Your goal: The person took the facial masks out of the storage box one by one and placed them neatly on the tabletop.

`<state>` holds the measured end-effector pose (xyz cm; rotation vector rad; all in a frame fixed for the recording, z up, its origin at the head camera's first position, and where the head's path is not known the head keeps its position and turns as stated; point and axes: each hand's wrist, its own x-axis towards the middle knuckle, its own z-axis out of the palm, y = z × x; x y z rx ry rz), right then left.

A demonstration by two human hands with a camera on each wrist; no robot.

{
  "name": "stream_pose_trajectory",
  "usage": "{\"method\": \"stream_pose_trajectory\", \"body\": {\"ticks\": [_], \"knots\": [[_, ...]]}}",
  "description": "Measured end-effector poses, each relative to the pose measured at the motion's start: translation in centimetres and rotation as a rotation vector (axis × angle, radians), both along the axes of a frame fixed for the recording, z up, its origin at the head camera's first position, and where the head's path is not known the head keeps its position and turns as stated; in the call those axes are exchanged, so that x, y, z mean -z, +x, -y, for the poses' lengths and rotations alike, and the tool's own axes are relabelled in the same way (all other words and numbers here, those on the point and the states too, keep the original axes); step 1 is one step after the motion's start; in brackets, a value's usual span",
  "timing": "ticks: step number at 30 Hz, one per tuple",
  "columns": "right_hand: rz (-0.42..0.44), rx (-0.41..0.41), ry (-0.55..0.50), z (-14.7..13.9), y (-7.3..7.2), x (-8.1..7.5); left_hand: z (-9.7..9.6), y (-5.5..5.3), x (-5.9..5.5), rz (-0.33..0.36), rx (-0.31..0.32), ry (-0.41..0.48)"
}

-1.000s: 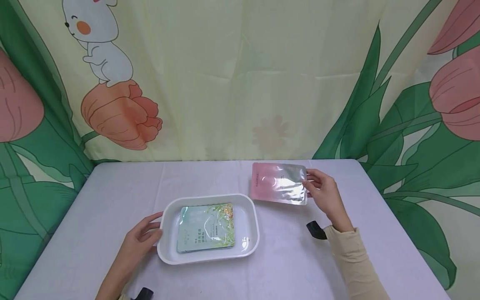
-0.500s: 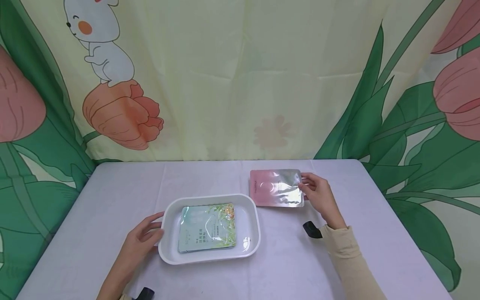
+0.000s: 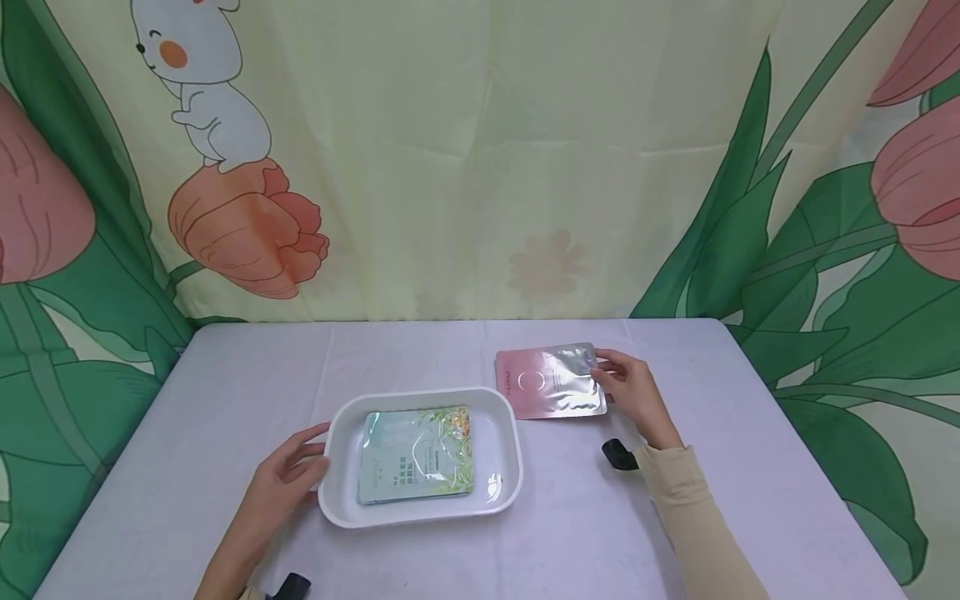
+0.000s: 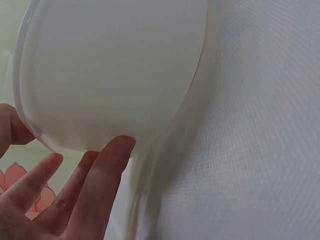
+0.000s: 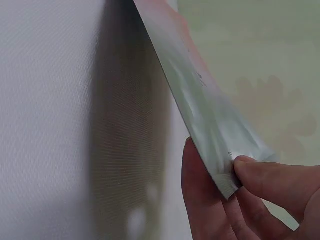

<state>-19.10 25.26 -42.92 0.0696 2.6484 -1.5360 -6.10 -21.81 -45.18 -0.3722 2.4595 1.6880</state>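
Observation:
In the head view a white tray [image 3: 420, 518] stands on the table, holding a green sheet mask packet [image 3: 417, 454] with a leafy print. My left hand [image 3: 281, 483] touches the tray's left end; close up, its fingertips [image 4: 117, 150] rest against the outer wall. A pink and silver sheet mask packet [image 3: 551, 381] lies in the grip of my right hand [image 3: 633, 396], beyond the tray's right end. In the right wrist view the thumb [image 5: 270, 180] and fingers pinch the silver end of that packet, which is tilted above the cloth and casts a shadow.
A white cloth covers the table [image 3: 570, 533]. Behind it hangs a cream curtain [image 3: 450, 167] printed with tulips, leaves and a white animal. A black wrist mount [image 3: 619, 455] sits by the right sleeve, another [image 3: 292, 587] by the left wrist.
My right hand has moved slightly left and toward me, bringing the pink packet lower and closer to the tray. My left hand stays at the tray's end.

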Motion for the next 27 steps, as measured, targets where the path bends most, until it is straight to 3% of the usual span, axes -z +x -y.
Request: {"method": "stream_pose_trajectory", "body": {"ticks": [8,16,27], "knots": [[-0.012,-0.018,0.063,0.2,-0.6,1.1,0.1,0.0,0.0,-0.006,0.000,0.005],[0.032,-0.024,0.148,0.3,-0.6,1.6,0.1,-0.1,0.1,0.005,0.000,0.007],[-0.059,-0.063,0.171,0.1,-0.3,1.6,0.1,0.0,0.0,0.005,-0.006,0.007]]}}
